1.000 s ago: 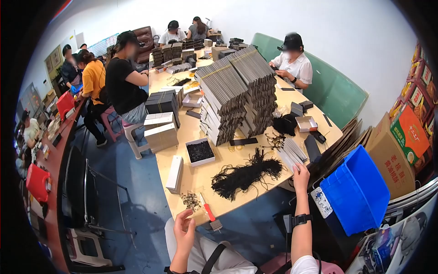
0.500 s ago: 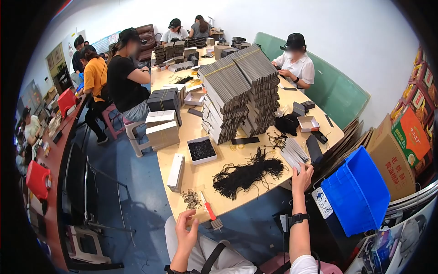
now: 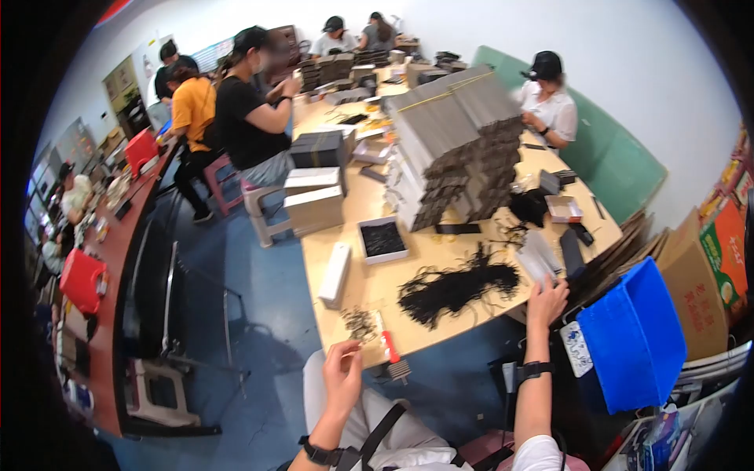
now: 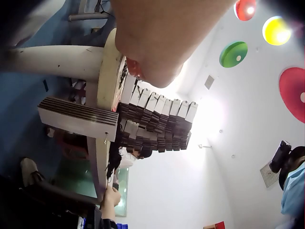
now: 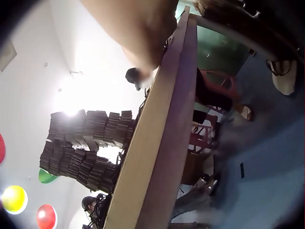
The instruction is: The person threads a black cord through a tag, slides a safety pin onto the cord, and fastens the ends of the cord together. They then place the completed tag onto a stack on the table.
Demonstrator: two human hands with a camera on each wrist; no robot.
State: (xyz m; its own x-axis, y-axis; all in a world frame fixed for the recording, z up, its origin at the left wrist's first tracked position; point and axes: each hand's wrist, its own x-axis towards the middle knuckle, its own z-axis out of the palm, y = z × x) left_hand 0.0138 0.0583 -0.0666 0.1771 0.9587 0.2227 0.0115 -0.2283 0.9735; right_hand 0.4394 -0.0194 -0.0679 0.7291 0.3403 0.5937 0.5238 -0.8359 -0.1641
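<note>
My right hand [image 3: 547,302] is at the right part of the table, its fingertips at the near end of a fanned row of pale card strips [image 3: 536,253]. My left hand [image 3: 342,377] is raised at the near table edge with loosely bent fingers and nothing visible in them. Close to it are a heap of small metal bits [image 3: 358,324] and a red-handled tool [image 3: 389,347]. A stack of white-sided strips [image 4: 78,118] stands upright against the table edge. Between my hands lies a bundle of black cords [image 3: 455,289].
A tall banded pile of grey cards [image 3: 452,133] fills the table's middle. Nearby are a box of black pieces [image 3: 382,239], a white block [image 3: 335,275] and white boxes [image 3: 314,208]. A blue crate [image 3: 632,337] stands at the right. Other people sit around the table.
The head view has turned, so the table appears farther right and higher. My right hand has drawn slightly nearer me at the strips. My left fingers have come closer together.
</note>
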